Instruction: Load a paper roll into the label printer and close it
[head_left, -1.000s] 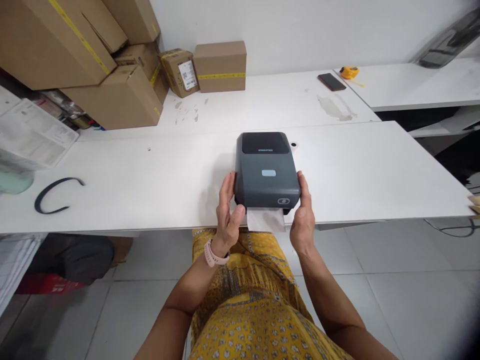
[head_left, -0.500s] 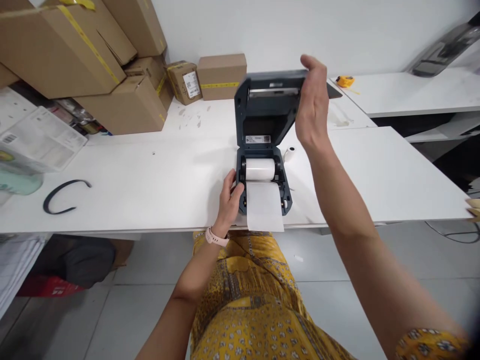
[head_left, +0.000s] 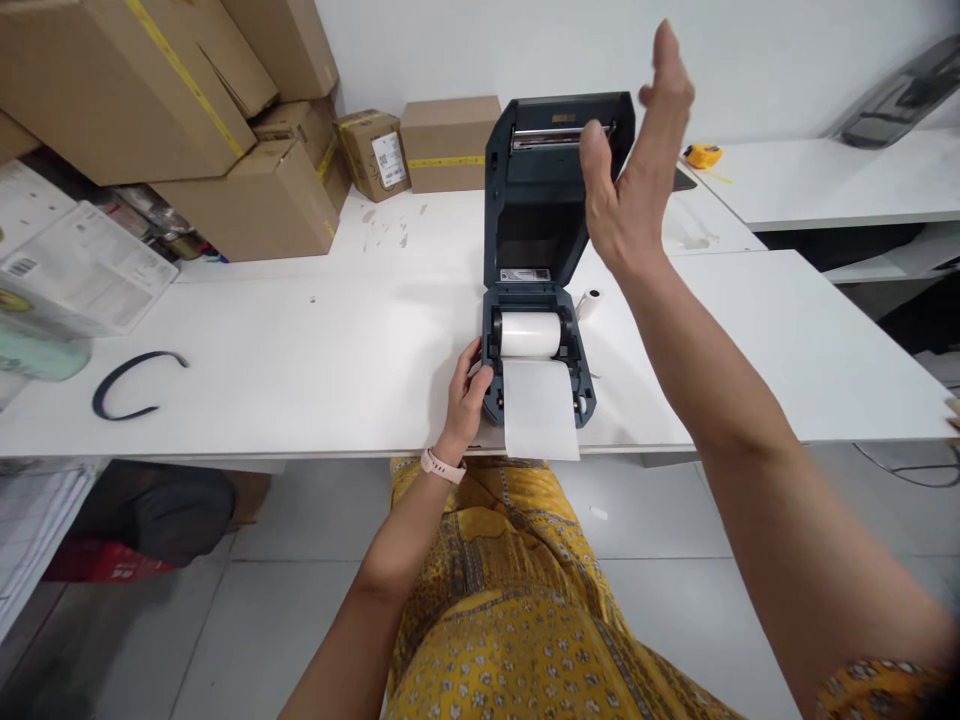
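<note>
A dark label printer [head_left: 491,300] stands at the front edge of the white table with its lid [head_left: 536,180] raised. A white label roll [head_left: 530,334] sits inside, and its loose strip [head_left: 540,410] hangs forward past the table edge. My left hand [head_left: 466,398] grips the printer's left side, thumb over the rim and fingers against the outer wall. Beside the lid's right edge, my right hand [head_left: 637,170] is raised with thumb and fingers apart, holding nothing; whether it touches the lid I cannot tell.
A small white roll [head_left: 589,303] stands right of the printer. Cardboard boxes [head_left: 247,200] are piled at the back left, near a black headband [head_left: 124,385]. A yellow tape measure [head_left: 703,156] lies at the back right. A clear package [head_left: 97,265] rests far left.
The printer lid has swung further back and stands more upright. My right hand has let go of its edge and risen, fingers spreading. My left hand stays on the printer's side.
</note>
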